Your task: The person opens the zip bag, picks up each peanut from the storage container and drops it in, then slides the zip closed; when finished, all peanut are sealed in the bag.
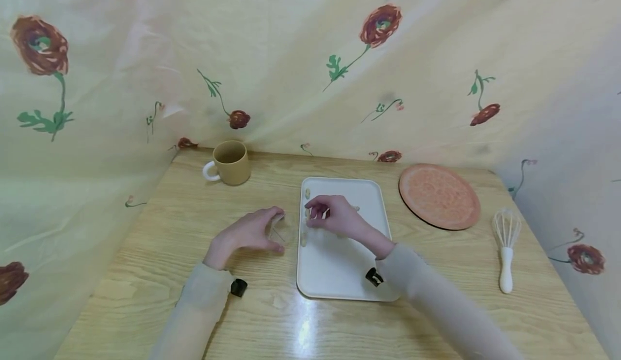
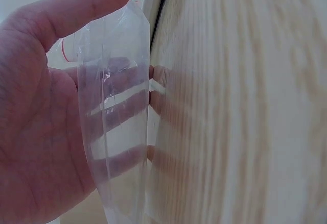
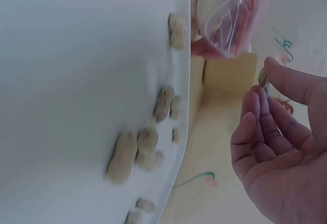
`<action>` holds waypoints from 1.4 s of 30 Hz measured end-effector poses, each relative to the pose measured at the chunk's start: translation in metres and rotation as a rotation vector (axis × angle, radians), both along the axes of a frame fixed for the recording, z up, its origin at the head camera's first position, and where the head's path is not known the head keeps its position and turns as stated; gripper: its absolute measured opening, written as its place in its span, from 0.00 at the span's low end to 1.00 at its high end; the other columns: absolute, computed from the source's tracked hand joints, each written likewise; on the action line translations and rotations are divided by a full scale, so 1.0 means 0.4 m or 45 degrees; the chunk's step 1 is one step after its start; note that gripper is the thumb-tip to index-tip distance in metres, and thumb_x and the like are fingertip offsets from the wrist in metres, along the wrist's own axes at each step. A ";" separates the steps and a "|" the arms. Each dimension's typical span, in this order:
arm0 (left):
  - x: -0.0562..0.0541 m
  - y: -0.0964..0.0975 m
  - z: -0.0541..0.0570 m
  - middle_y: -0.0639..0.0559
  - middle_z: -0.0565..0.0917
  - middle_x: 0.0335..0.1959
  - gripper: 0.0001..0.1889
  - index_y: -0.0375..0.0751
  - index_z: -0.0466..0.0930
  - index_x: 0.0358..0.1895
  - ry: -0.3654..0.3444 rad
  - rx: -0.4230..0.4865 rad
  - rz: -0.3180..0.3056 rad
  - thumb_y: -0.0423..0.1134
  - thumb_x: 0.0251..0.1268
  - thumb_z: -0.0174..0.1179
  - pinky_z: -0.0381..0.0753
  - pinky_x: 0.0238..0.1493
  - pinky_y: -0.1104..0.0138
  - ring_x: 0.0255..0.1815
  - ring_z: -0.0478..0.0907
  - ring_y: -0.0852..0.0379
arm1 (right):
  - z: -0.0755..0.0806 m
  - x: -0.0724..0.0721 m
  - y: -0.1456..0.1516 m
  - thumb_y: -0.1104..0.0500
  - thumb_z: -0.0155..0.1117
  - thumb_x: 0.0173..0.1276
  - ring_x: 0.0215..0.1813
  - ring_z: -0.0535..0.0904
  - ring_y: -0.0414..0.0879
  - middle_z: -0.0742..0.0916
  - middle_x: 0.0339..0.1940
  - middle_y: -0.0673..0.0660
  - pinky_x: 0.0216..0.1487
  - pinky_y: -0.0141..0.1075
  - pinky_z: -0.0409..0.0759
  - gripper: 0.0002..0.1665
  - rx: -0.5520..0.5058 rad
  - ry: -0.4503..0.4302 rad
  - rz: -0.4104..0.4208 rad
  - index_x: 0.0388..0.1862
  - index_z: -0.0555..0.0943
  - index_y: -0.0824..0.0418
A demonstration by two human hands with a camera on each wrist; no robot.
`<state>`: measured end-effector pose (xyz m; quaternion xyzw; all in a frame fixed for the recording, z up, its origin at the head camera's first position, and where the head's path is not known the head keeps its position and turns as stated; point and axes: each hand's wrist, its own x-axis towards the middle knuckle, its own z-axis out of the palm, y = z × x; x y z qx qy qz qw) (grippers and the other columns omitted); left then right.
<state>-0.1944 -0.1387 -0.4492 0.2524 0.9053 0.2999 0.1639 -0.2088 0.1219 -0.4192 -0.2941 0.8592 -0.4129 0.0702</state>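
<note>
A clear plastic zip bag stands in my left hand, the thumb on one side of it and the fingers curled round behind. Its red-lined mouth shows in the right wrist view. Over the left part of a white tray, my right hand pinches a peanut between thumb and fingertips. Several unshelled peanuts lie scattered on the tray, some side by side near its far end. In the head view my right hand hides part of them.
A tan mug with a white handle stands at the back left of the wooden table. To the tray's right lie a round pinkish plate and a white-handled whisk. A flowered cloth hangs behind the table.
</note>
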 end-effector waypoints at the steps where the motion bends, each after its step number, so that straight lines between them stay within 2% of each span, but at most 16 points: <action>1: 0.000 0.000 0.000 0.43 0.74 0.65 0.46 0.41 0.66 0.70 -0.001 0.000 0.000 0.55 0.48 0.77 0.69 0.65 0.49 0.66 0.71 0.44 | -0.003 0.001 -0.011 0.67 0.76 0.57 0.32 0.78 0.40 0.84 0.29 0.50 0.34 0.33 0.78 0.17 0.004 0.000 0.006 0.46 0.84 0.70; 11: -0.001 0.001 0.000 0.44 0.76 0.62 0.45 0.42 0.67 0.69 0.008 0.003 -0.009 0.55 0.49 0.77 0.73 0.60 0.50 0.61 0.74 0.47 | -0.032 0.019 -0.085 0.67 0.76 0.57 0.30 0.78 0.38 0.85 0.27 0.50 0.32 0.29 0.76 0.18 0.011 -0.019 -0.012 0.45 0.83 0.71; 18: -0.003 0.000 -0.006 0.46 0.77 0.59 0.44 0.43 0.68 0.68 0.007 0.012 -0.005 0.56 0.48 0.77 0.74 0.58 0.51 0.58 0.75 0.49 | -0.041 0.033 -0.107 0.68 0.76 0.57 0.30 0.80 0.39 0.87 0.29 0.53 0.33 0.30 0.78 0.17 -0.007 -0.023 -0.020 0.45 0.83 0.72; 24: -0.005 -0.001 -0.005 0.45 0.76 0.62 0.45 0.44 0.67 0.68 0.007 -0.003 -0.002 0.57 0.48 0.77 0.73 0.60 0.51 0.62 0.74 0.47 | -0.044 0.038 -0.110 0.69 0.74 0.59 0.31 0.79 0.39 0.87 0.30 0.53 0.35 0.29 0.78 0.16 -0.006 -0.039 -0.024 0.46 0.83 0.72; 35: -0.003 -0.002 -0.004 0.45 0.76 0.62 0.45 0.42 0.67 0.68 0.012 -0.002 -0.004 0.56 0.48 0.77 0.72 0.62 0.51 0.62 0.73 0.47 | -0.033 0.041 -0.102 0.68 0.73 0.60 0.31 0.78 0.39 0.86 0.30 0.52 0.34 0.29 0.77 0.13 0.028 -0.069 -0.026 0.44 0.83 0.71; 42: -0.003 0.000 -0.009 0.45 0.76 0.63 0.46 0.43 0.67 0.69 -0.011 -0.017 0.016 0.56 0.48 0.77 0.72 0.63 0.51 0.63 0.73 0.47 | -0.025 0.033 -0.068 0.65 0.73 0.62 0.32 0.78 0.40 0.85 0.30 0.51 0.32 0.31 0.75 0.14 0.051 -0.097 -0.060 0.45 0.84 0.69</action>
